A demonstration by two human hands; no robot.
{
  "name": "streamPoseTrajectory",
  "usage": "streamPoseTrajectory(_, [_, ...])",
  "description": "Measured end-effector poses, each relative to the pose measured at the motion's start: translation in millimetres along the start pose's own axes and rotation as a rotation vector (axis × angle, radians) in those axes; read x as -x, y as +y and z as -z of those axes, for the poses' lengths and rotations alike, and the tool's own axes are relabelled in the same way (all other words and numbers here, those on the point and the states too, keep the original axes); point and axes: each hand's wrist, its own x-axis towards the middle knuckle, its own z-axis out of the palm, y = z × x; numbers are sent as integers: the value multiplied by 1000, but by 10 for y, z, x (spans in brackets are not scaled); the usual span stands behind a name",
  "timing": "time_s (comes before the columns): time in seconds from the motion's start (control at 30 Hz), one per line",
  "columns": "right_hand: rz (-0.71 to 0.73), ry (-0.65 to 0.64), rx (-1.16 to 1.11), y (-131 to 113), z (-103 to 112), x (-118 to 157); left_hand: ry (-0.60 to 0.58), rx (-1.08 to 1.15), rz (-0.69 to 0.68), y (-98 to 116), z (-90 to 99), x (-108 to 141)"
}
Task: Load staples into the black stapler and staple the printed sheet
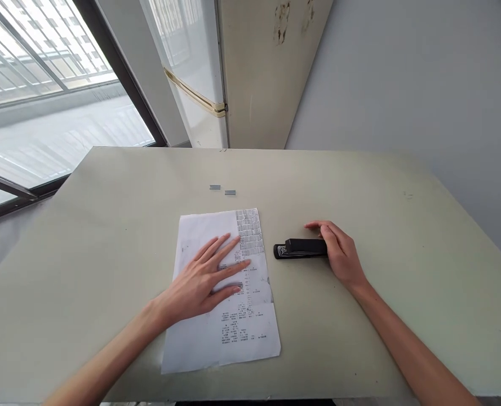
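My left hand (208, 276) lies flat with spread fingers on a white sheet of printed paper (250, 327). Small dark print runs down the right half of the sheet, and a denser block of print fills its top right corner. To the right of the paper, a black stapler (305, 247) rests on the table, its jaw end pointing left toward the sheet. My right hand (338, 251) is wrapped around the stapler's right end, which the fingers and palm hide. A gap separates the stapler from the paper's edge.
Two small strips of staples (230, 193) lie beyond the paper on the pale table (360, 186). Behind the table's far edge stands a fridge (258, 84) with a gold handle. A window (43, 73) is at the left and a grey wall (423, 73) at the right.
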Motion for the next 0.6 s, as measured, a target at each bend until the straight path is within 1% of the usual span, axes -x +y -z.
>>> streamPoseTrajectory(0.3, [-20, 2, -25, -24, 37, 38, -9, 18, 1, -13, -7, -22])
streamPoseTrajectory(0.6, [-31, 14, -1, -48, 46, 57, 51, 45, 27, 5, -41, -32])
